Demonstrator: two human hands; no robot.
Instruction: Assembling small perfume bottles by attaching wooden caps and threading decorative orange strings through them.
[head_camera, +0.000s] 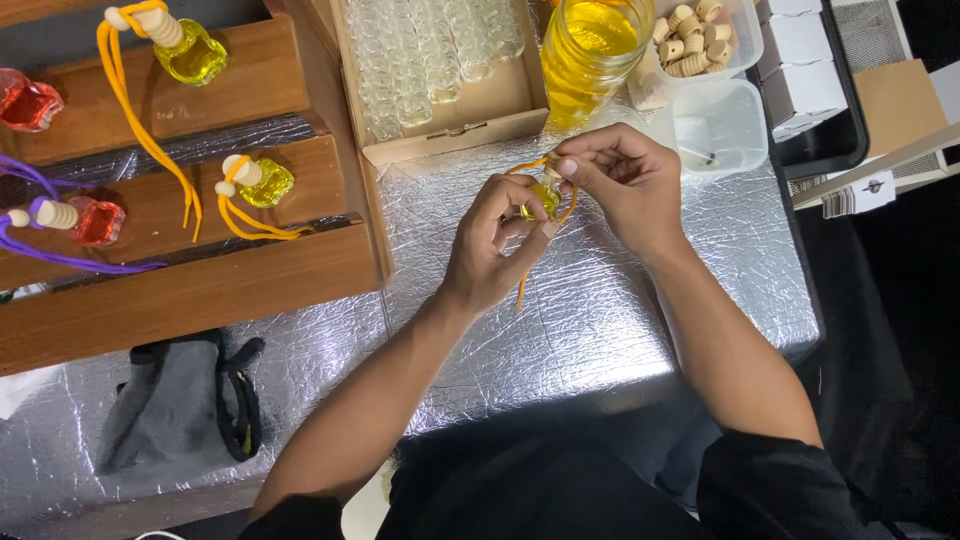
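Above a foil-covered tabletop (600, 300), a person's left hand (495, 245) closes its grip on a small bottle (541, 201) of yellow liquid, while the right hand (625, 180) pinches the orange cord (535, 250) looped at the bottle's neck. Just beyond the hands stand a jar (590, 50) of yellow liquid, a tub of wooden caps (690, 35) and a box of empty glass bottles (430, 60). Finished bottles sit on wooden steps (190, 270) to the left.
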